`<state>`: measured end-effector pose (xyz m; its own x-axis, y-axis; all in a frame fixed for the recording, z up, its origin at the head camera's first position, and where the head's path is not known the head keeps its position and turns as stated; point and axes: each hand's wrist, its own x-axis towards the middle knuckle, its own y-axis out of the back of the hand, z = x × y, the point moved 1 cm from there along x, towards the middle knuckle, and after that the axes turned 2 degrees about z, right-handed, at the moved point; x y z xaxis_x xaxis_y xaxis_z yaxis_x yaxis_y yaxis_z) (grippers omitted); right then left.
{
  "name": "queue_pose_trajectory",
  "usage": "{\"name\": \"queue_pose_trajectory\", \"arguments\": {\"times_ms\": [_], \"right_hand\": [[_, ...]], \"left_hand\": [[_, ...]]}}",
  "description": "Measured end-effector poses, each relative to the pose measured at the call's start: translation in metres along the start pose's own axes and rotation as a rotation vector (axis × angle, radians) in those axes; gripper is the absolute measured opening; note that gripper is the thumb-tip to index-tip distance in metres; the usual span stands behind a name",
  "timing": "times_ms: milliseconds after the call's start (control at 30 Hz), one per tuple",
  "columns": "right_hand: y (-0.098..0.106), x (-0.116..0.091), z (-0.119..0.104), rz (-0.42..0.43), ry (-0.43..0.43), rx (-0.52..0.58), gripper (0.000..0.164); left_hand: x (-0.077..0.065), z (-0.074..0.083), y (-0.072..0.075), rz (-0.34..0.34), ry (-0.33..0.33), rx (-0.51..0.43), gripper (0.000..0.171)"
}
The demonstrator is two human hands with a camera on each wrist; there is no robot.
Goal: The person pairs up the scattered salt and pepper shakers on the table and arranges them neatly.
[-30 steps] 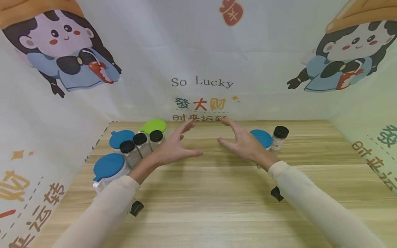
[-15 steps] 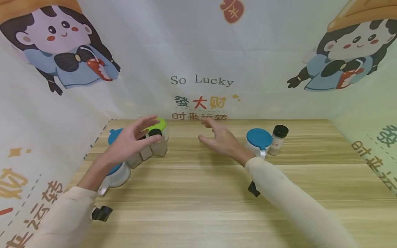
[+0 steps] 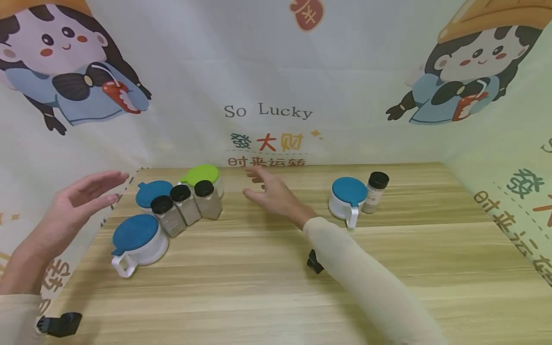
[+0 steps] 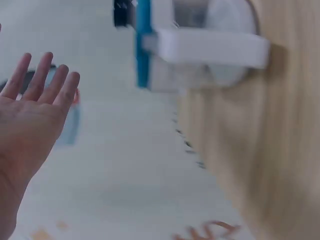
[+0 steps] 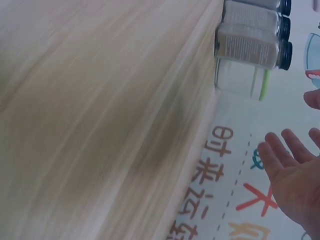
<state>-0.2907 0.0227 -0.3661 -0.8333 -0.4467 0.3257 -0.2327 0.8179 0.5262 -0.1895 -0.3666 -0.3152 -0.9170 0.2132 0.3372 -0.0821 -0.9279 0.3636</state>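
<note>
My left hand [image 3: 69,211] hovers at the far left, empty, fingers extended and thumb apart. Nearest to it is a white jar with a blue lid and a handle [image 3: 140,242]; the left wrist view shows that jar's handle [image 4: 215,47] close up. My right hand [image 3: 276,194] is raised over the back middle of the table, holding nothing, fingers loosely spread. To its left stand three square bottles with black caps, the closest being a spice bottle [image 3: 208,201]. Behind them are a green-lidded jar [image 3: 202,175] and another blue-lidded jar [image 3: 154,192], both partly hidden.
On the right, a third blue-lidded jar [image 3: 348,194] stands beside a round black-capped shaker [image 3: 375,192]. A printed curtain [image 3: 185,96] encloses the wooden table [image 3: 241,287] at the back and sides. Black wrist cameras, such as the left one [image 3: 64,325], protrude below both forearms.
My left hand has swept left, past the jars and bottles, to the table's left side. My right hand has shifted left to the middle. The jars and bottles stay where they were.
</note>
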Motion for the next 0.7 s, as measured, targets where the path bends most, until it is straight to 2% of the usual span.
{"name": "queue_pose_trajectory", "arguments": {"times_ms": [100,133,200,267,333,433,600,700], "right_hand": [[-0.012,0.007,0.001,-0.024,-0.004,0.105,0.056],[-0.016,0.009,0.001,-0.034,-0.002,0.137,0.057],[-0.024,0.013,0.000,-0.049,-0.005,0.176,0.058],[-0.034,0.016,-0.002,-0.064,-0.010,0.190,0.058],[-0.043,0.019,-0.003,-0.081,-0.010,0.191,0.058],[-0.055,0.022,-0.005,-0.108,0.002,0.193,0.056],[-0.069,0.026,-0.009,-0.134,0.059,0.135,0.055],[-0.075,0.026,-0.010,-0.148,0.077,0.052,0.056]], "left_hand": [[-0.012,-0.029,0.014,-0.039,0.013,-0.226,0.049],[-0.016,-0.038,0.017,-0.056,0.021,-0.269,0.049],[-0.023,-0.053,0.020,-0.085,0.047,-0.317,0.049],[-0.028,-0.064,0.022,-0.121,0.085,-0.325,0.050],[-0.032,-0.073,0.023,-0.163,0.117,-0.311,0.051],[-0.036,-0.081,0.020,-0.198,0.191,-0.231,0.052],[-0.043,-0.087,0.014,-0.197,0.328,-0.053,0.054],[-0.048,-0.088,0.012,-0.197,0.364,-0.014,0.055]]}}
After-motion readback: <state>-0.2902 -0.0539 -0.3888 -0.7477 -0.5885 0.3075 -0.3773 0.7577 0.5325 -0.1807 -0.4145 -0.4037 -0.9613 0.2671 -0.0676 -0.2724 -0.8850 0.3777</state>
